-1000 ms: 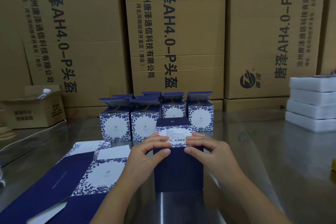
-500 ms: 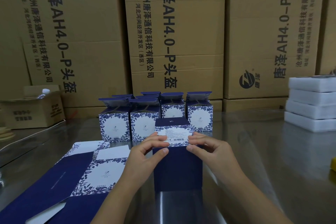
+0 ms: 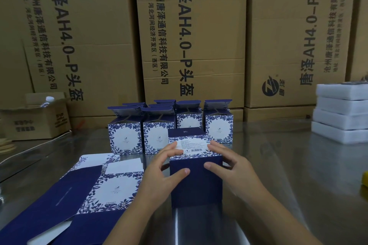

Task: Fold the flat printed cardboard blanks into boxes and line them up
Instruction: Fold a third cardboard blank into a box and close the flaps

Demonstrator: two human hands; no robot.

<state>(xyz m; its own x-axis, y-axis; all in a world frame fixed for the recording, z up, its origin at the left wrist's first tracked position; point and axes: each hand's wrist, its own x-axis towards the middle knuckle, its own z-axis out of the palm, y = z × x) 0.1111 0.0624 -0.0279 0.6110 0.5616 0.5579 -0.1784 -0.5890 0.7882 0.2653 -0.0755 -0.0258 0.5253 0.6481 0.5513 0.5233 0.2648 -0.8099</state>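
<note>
I am holding the box [image 3: 196, 181] upright on the steel table [image 3: 282, 175]. It is standing just in front of the finished boxes [image 3: 157, 135], with the flat blanks [image 3: 111, 189] lying to my left. My left hand [image 3: 159, 171] and right hand [image 3: 233, 167] are each gripping its upper front edge — fingers lying across the labelled top panel [image 3: 192, 146], thumbs pressing on the navy front face.

I am taking this to be the closing of that end, since the panel looks down and nearly flush. To do it well, I am aiming to press evenly from both sides so the panel is seating square. I am also bracing with the thumbs so the walls are not bowing. Pushing hard in the middle could dent the card — working along the creases is safer. I cannot tell whether the far flap is fully tucked. The boxes behind are standing with their flaps open upward, so this one probably needs turning over before joining the row.
</note>
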